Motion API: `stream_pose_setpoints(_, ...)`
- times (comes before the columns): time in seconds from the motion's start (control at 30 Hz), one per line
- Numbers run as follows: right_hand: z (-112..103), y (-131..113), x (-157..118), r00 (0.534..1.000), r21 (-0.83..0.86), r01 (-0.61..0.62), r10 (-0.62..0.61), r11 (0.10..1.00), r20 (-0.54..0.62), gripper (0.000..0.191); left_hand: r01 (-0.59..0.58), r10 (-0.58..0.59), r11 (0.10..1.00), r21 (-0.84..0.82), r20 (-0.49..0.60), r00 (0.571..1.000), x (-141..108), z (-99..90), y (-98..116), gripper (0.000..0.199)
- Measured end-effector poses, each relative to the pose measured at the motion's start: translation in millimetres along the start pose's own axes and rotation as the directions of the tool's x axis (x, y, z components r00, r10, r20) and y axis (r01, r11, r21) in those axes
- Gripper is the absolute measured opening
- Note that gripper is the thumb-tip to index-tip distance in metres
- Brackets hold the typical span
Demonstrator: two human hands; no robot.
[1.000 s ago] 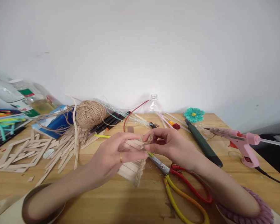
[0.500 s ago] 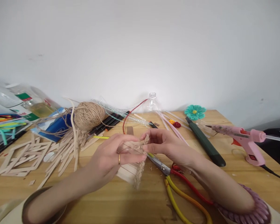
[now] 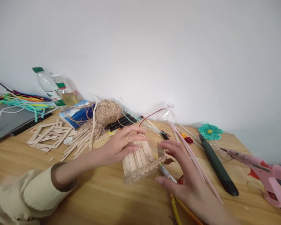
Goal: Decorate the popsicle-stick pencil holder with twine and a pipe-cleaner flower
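Observation:
A small piece made of craft sticks (image 3: 137,156) set side by side, with a braided twine band along its lower edge, stands tilted above the middle of the table. My left hand (image 3: 121,145) grips its upper left part, fingers over the top and thumb on the front. To the right, my right hand (image 3: 186,170) is open, thumb and fingers apart beside the band and holding nothing. Scissors (image 3: 167,173) with yellow and red handles lie partly hidden beneath my right hand.
A twine ball (image 3: 108,111), loose craft sticks (image 3: 81,140) and a stick frame (image 3: 48,137) lie left. A green-handled cutter (image 3: 217,165), teal flower (image 3: 210,131) and pink glue gun (image 3: 255,165) lie right. A clear bottle top (image 3: 169,113) stands behind.
My right hand has let go of the craft-stick piece and opened away to the right. The piece has turned, showing its row of sticks, still in my left hand. The camera view has shifted.

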State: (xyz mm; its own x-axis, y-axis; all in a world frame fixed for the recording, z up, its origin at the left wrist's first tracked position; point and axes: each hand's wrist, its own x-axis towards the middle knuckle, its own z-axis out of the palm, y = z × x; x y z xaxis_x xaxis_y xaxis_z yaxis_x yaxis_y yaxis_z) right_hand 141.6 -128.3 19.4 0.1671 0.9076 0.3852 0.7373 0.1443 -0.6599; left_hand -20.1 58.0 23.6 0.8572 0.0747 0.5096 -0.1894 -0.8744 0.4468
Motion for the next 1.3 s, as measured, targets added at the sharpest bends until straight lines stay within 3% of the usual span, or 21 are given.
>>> stream_pose_setpoints(0.1,6,-8,-5,0.979,-0.250,0.178,-0.198,0.952,-0.057,0.045,0.099,-0.103,0.989,-0.111,-0.029,0.994,-5,0.9,4,0.033)
stream_pose_setpoints(0.2,13,-11,-1,0.933,-0.376,0.310,-0.355,0.873,-0.055,0.037,0.162,-0.166,0.965,-0.208,-0.002,0.986,-13,0.3,13,0.060)
stream_pose_setpoints(0.3,17,-12,6,0.887,-0.423,0.408,-0.461,0.809,-0.026,0.029,0.202,-0.192,0.972,-0.123,0.089,0.977,-20,-0.6,22,0.094)
stream_pose_setpoints(0.43,21,-13,12,0.837,-0.414,0.493,-0.546,0.766,-0.014,0.021,0.222,-0.224,0.975,0.034,0.145,0.964,-23,-1.4,31,0.108)
stream_pose_setpoints(0.77,25,-2,11,0.803,-0.463,0.534,-0.596,0.708,0.013,0.021,0.218,-0.218,0.976,0.010,0.097,0.971,-18,4.8,32,0.092)
stream_pose_setpoints(0.9,29,-1,14,0.817,-0.462,0.509,-0.576,0.726,-0.005,0.021,0.241,-0.237,0.969,-0.053,0.079,0.968,-16,3.7,30,0.085)
stream_pose_setpoints(1.1,27,-11,23,0.912,-0.467,0.305,-0.396,0.830,-0.107,0.030,0.359,-0.363,0.869,-0.341,0.054,0.930,-14,2.9,20,0.076)
stream_pose_setpoints(1.2,21,-15,26,0.906,-0.447,0.304,-0.400,0.841,-0.136,0.036,0.381,-0.397,0.801,-0.461,0.067,0.915,-14,3.8,17,0.072)
stream_pose_setpoints(1.3,17,-18,28,0.886,-0.422,0.362,-0.448,0.831,-0.121,0.026,0.383,-0.405,0.760,-0.525,0.080,0.911,-13,3.9,18,0.071)
